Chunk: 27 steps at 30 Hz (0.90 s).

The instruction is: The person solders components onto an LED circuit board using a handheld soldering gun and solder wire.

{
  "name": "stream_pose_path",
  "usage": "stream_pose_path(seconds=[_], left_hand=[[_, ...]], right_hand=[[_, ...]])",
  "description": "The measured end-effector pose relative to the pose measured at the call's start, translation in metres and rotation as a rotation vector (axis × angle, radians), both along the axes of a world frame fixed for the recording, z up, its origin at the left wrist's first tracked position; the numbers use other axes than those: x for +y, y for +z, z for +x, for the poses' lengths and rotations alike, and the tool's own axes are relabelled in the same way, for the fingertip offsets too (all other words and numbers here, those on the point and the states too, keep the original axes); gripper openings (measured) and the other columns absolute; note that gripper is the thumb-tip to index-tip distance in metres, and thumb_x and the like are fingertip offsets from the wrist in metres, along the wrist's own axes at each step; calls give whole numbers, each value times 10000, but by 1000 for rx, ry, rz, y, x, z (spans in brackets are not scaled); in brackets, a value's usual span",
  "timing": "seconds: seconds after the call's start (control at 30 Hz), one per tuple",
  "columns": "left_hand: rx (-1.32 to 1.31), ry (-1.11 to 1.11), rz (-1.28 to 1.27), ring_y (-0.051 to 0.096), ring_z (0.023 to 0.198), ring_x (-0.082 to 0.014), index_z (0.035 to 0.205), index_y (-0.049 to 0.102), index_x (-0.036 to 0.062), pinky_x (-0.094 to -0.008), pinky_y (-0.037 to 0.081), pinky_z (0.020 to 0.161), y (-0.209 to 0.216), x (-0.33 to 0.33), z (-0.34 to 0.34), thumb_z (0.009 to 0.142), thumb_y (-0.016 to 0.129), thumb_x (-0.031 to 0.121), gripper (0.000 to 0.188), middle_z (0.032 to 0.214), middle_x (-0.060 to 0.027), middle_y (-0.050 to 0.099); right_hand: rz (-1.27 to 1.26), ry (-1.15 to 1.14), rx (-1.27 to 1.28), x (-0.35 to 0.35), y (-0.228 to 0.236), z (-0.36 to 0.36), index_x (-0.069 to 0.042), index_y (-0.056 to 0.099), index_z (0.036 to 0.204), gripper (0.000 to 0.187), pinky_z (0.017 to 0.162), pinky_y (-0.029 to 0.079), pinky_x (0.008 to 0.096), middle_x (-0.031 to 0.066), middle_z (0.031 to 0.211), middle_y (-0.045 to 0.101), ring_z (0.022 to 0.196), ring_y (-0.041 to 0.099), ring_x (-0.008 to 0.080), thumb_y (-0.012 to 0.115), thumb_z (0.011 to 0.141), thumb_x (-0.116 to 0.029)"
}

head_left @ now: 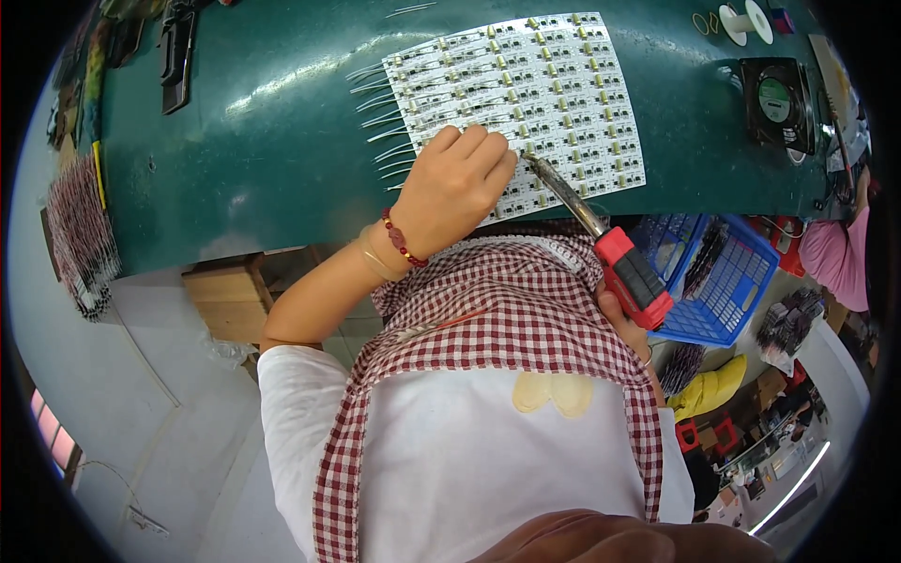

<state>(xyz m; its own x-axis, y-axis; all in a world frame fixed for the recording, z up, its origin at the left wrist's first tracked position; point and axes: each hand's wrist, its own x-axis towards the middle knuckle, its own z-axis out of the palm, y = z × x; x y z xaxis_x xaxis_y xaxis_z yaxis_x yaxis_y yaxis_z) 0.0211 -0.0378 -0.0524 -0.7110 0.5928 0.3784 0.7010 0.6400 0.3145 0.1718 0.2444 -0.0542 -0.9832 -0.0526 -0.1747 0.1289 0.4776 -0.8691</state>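
Note:
A large white panel of small circuit boards (587, 94) lies on the green tabletop in front of me. Thin white wires (377, 120) stick out past its left edge, and more run across its left half. My left hand (462, 176) is closed over the panel's lower middle, fingertips curled under; whatever they pinch is hidden. My right hand (615, 311), mostly behind the handle, grips a soldering iron (633, 272) with a red and black grip. Its metal tip points up and left, at the panel just right of my left hand; whether it touches, I cannot tell.
A black round-faced device (777, 103) and a white spool (746, 23) stand at the far right of the green table (244, 178). Bundled wires (84, 235) hang over its left end. Blue baskets (727, 291) sit below the edge at right; a wooden box (225, 300) is below left.

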Motion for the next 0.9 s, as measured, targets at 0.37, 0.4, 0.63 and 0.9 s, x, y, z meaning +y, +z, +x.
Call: stream_pose_path(seconds=[0.37,0.4,0.63,0.9], left_hand=[[-36,-1,3,544,777,-206,938,662,30,-328,433,676,2,-1,2,710,623,38,232,820,-56,519],[-36,-2,3,544,777,-206,938,662,30,-328,433,676,3,-1,2,710,623,38,232,820,-56,519],[26,9,-15,557,803,-183,948,670,49,-324,427,699,6,0,6,706,627,56,246,812,-37,521],[-31,-13,-25,550,799,-190,952,670,38,-328,417,689,4,1,10,712,630,62,244,809,-39,517]], right_hand=[[-69,-28,-71,5,6,7,-26,683,921,184,605,490,355,124,831,652,695,629,294,726,794,-153],[-70,-29,-71,5,7,6,-26,683,921,184,605,490,355,124,831,652,695,629,294,726,794,-153],[-11,12,-75,7,5,10,-37,683,905,176,618,490,337,99,824,654,699,631,260,728,789,-162],[-79,-52,-64,-3,11,7,-51,676,860,168,586,480,317,73,794,636,660,622,224,733,774,-183]])
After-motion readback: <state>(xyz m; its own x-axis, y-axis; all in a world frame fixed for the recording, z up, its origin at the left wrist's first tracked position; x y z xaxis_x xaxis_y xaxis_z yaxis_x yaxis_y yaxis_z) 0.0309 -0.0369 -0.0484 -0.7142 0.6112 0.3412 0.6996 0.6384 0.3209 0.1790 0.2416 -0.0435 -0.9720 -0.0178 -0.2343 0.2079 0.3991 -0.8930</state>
